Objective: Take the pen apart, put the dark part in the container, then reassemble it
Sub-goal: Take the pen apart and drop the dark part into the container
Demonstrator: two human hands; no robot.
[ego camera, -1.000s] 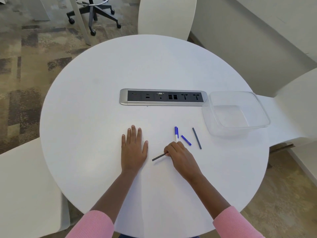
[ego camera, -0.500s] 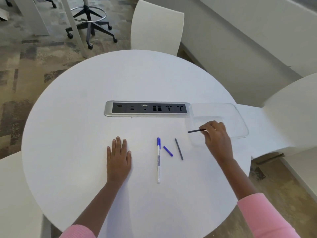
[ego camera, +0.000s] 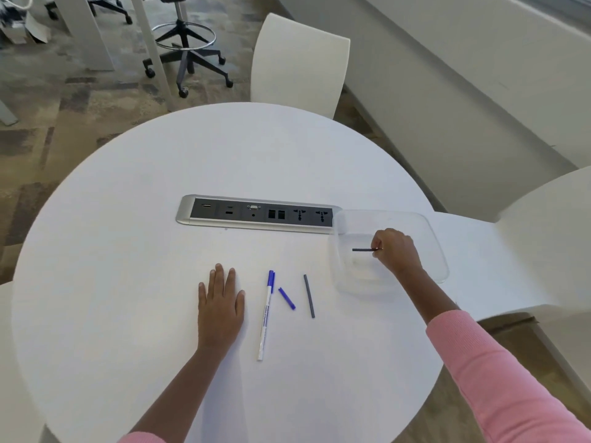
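Observation:
My right hand (ego camera: 396,251) pinches a thin dark rod (ego camera: 363,250) and holds it level over the inside of the clear plastic container (ego camera: 433,247) at the table's right edge. My left hand (ego camera: 220,305) lies flat on the white table (ego camera: 128,282), fingers apart, holding nothing. Between the hands lie the white pen barrel with a blue cap (ego camera: 266,313), a small blue piece (ego camera: 287,298) and a second dark grey rod (ego camera: 309,295), all loose on the tabletop.
A silver and black socket strip (ego camera: 256,214) is set into the table's middle, touching the container's left corner. White chairs (ego camera: 297,62) stand behind and to the right (ego camera: 543,225). An office stool (ego camera: 185,43) stands on the carpet beyond.
My right hand lifted the dark rod from the table near the pen parts and carried it right, from the container's near rim to over its inside. The left hand stayed flat.

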